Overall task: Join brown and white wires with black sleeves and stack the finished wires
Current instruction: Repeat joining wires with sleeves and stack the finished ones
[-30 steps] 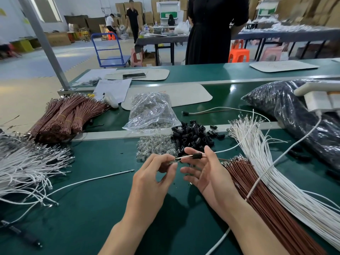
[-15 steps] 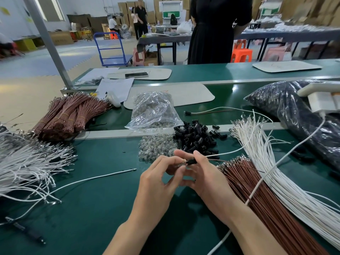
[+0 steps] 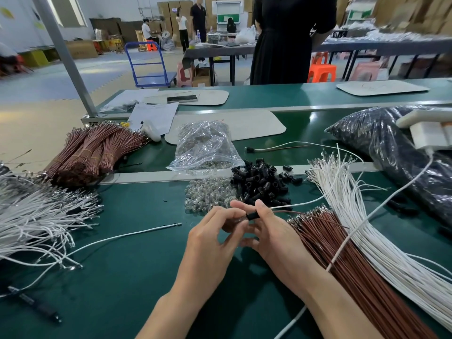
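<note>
showing green bench (image 3: 122, 277) in warehouse w/ boxes (image 3: 168, 7) at rear: left hand (image 3: 210, 243) & right hand (image 3: 276, 236), fingers curled, pinch black sleeve (image 3: 252, 216) above bench centre, brown wire (image 3: 305, 214) & white wire (image 3: 305, 204) trailing right.

We face a green workbench (image 3: 122, 277) with a grey post (image 3: 63, 57) at its far left corner; beyond it we see pale floor (image 3: 49, 94), a blue trolley (image 3: 151, 77), an orange stool (image 3: 321, 71), a dark table (image 3: 220, 48) and stacked cartons (image 3: 168, 11).
</note>
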The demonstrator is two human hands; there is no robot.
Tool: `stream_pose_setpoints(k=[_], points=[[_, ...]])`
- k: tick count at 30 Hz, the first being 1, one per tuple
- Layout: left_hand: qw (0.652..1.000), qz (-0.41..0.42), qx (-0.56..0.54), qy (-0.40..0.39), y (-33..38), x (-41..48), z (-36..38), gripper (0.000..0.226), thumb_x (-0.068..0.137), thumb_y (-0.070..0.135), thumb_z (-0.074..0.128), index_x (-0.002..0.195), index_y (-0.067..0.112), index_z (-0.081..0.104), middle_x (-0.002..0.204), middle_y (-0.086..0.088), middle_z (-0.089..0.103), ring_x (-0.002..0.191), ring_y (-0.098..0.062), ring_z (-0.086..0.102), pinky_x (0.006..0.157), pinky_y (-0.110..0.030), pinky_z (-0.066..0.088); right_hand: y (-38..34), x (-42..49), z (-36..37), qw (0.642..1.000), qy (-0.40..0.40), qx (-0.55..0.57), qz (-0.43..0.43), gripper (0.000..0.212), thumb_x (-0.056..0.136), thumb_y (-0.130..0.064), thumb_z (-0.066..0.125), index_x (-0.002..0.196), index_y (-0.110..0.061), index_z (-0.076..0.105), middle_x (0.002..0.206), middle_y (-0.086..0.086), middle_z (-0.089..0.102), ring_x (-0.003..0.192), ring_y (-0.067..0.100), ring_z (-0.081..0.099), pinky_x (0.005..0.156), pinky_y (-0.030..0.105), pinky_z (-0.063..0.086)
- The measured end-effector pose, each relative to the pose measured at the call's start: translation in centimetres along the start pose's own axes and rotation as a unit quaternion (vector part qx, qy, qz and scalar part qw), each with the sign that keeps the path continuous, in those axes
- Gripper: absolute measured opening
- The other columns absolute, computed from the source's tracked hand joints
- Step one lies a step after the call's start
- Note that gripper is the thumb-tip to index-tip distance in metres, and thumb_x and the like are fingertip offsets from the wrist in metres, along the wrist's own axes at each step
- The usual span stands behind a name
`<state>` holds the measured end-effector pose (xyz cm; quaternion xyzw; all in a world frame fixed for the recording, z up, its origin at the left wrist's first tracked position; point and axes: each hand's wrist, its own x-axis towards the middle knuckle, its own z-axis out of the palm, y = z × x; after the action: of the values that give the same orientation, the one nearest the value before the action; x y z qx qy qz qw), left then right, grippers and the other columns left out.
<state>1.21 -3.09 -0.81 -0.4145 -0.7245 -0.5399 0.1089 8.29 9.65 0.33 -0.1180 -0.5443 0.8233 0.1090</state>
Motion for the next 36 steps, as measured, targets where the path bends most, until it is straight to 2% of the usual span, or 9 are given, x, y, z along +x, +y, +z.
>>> stream_pose_setpoints(k=[7, 10, 14, 17, 21, 24, 27, 31, 36], points=[[0.998, -0.043, -0.041, 0.006, 0.2, -0.1, 0.4, 0.020, 0.085, 0.004, 0.077, 0.100, 0.018, 0.075, 0.091, 0.013, 0.069, 0.085, -0.005, 0.068, 0.073, -0.014, 0.051, 0.2, 0.0, 0.2, 1.000, -0.010, -0.009, -0.001, 0.046, 0.095, -0.054, 0.044, 0.117, -0.028, 0.075, 0.092, -0.001, 0.075, 0.088, 0.009, 0.067, 0.073, 0.024, 0.053], [0.991, -0.064, -0.117, 0.009, 0.9, -0.2, 0.7, 0.028, 0.084, -0.006, 0.075, 0.096, 0.020, 0.075, 0.091, 0.011, 0.070, 0.082, 0.000, 0.069, 0.068, -0.008, 0.052, 0.4, 0.0, 0.3, 1.000, -0.010, -0.026, -0.002, 0.045, 0.100, -0.052, 0.039, 0.117, -0.029, 0.074, 0.102, 0.005, 0.076, 0.095, 0.013, 0.066, 0.080, 0.027, 0.053], [0.985, -0.079, -0.154, 0.002, 1.1, 0.2, 0.6, 0.035, 0.088, -0.004, 0.072, 0.099, 0.029, 0.074, 0.095, 0.012, 0.071, 0.086, -0.002, 0.071, 0.068, -0.008, 0.053, 0.4, 0.1, 0.2, 1.000, -0.009, -0.022, 0.000, 0.046, 0.098, -0.052, 0.039, 0.120, -0.029, 0.073, 0.110, 0.017, 0.074, 0.099, 0.017, 0.067, 0.084, 0.033, 0.054], [0.994, -0.069, -0.085, -0.002, 0.2, 0.4, 0.5, 0.030, 0.091, 0.003, 0.073, 0.106, 0.029, 0.074, 0.095, 0.013, 0.069, 0.092, -0.007, 0.069, 0.076, -0.014, 0.052, 0.1, 0.1, 0.0, 1.000, 0.007, 0.010, -0.010, 0.043, 0.096, -0.051, 0.046, 0.119, -0.027, 0.074, 0.107, 0.009, 0.075, 0.094, 0.015, 0.068, 0.077, 0.029, 0.056], [0.996, -0.084, -0.035, 0.007, -1.0, 0.5, 0.2, 0.023, 0.093, 0.022, 0.073, 0.108, 0.038, 0.069, 0.097, 0.017, 0.070, 0.094, -0.009, 0.068, 0.079, -0.013, 0.048, 0.0, 0.2, -0.2, 0.994, 0.089, 0.046, -0.040, 0.029, 0.082, -0.040, 0.067, 0.098, -0.021, 0.081, 0.093, 0.002, 0.075, 0.082, 0.011, 0.069, 0.064, 0.023, 0.056], [0.992, -0.124, -0.025, -0.007, -1.3, 0.3, 0.2, 0.017, 0.096, 0.039, 0.067, 0.112, 0.042, 0.065, 0.099, 0.022, 0.069, 0.095, -0.004, 0.066, 0.077, -0.011, 0.046, 0.3, 0.3, -0.1, 0.991, 0.114, 0.045, -0.051, 0.022, 0.080, -0.029, 0.072, 0.097, -0.019, 0.081, 0.091, 0.006, 0.076, 0.082, 0.013, 0.071, 0.064, 0.021, 0.056], [0.986, -0.166, 0.015, -0.021, -1.5, 0.2, 0.3, 0.024, 0.096, 0.053, 0.059, 0.116, 0.040, 0.063, 0.094, 0.022, 0.067, 0.087, -0.003, 0.064, 0.074, -0.020, 0.050, 0.5, 0.3, 0.1, 0.990, 0.126, 0.027, -0.058, 0.016, 0.083, -0.022, 0.073, 0.097, -0.020, 0.081, 0.096, 0.011, 0.077, 0.089, 0.017, 0.074, 0.067, 0.022, 0.057], [0.980, -0.176, 0.075, -0.050, -0.9, 0.2, 0.1, 0.035, 0.098, 0.065, 0.041, 0.105, 0.037, 0.061, 0.077, 0.014, 0.065, 0.073, -0.005, 0.060, 0.067, -0.031, 0.048, 0.8, 0.4, 0.4, 0.988, 0.134, 0.000, -0.072, 0.013, 0.091, -0.010, 0.069, 0.098, -0.016, 0.079, 0.099, 0.011, 0.078, 0.095, 0.022, 0.075, 0.068, 0.022, 0.057], [0.972, -0.185, 0.127, -0.074, -0.2, 0.3, 0.0, 0.049, 0.089, 0.075, 0.022, 0.092, 0.033, 0.047, 0.065, 0.008, 0.060, 0.069, -0.015, 0.060, 0.067, -0.040, 0.049, 1.0, 0.4, 0.6, 0.988, 0.132, -0.016, -0.084, 0.013, 0.091, -0.009, 0.071, 0.102, -0.015, 0.075, 0.095, 0.009, 0.078, 0.093, 0.021, 0.076, 0.066, 0.021, 0.057]])
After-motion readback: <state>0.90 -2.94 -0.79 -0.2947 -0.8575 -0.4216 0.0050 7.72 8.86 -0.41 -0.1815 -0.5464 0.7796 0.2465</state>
